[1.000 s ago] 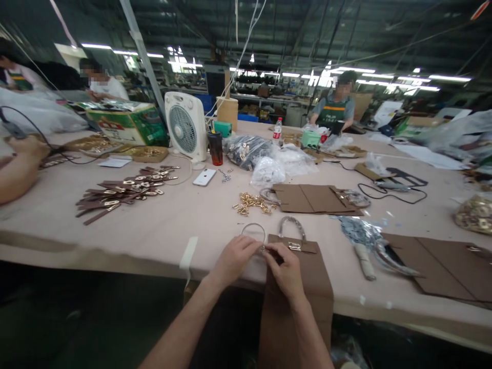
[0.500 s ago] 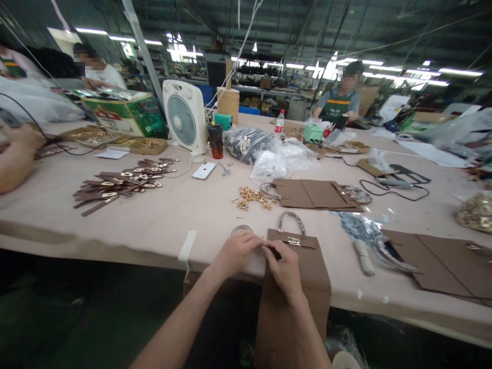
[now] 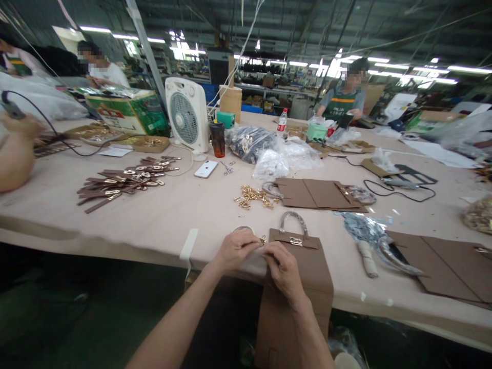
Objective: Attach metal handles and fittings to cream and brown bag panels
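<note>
My left hand [image 3: 238,249] is closed in a pinch, with a small gold metal fitting [image 3: 263,240] at its fingertips. Close beside it, my right hand [image 3: 284,267] is pinched too; whatever lies between its fingers is too small to make out. Under and beside my right hand, a brown bag panel [image 3: 313,271] hangs over the table edge, with a wrapped handle [image 3: 292,219] and a metal clasp [image 3: 295,241] at its top. A ring-shaped roll [image 3: 243,228] is partly hidden behind my left hand. Farther back lies a pile of gold fittings [image 3: 253,197].
Brown straps with metal buckles [image 3: 126,179] lie left, near a phone [image 3: 205,169], a fan [image 3: 187,115] and a dark cup [image 3: 218,139]. More brown bag panels [image 3: 319,193] lie behind and to the right. Co-workers sit across the table; another person's arm [image 3: 17,154] is at far left.
My fingertips have drawn slightly apart, and the gold fitting now shows at my left fingertips. The view has shifted a little.
</note>
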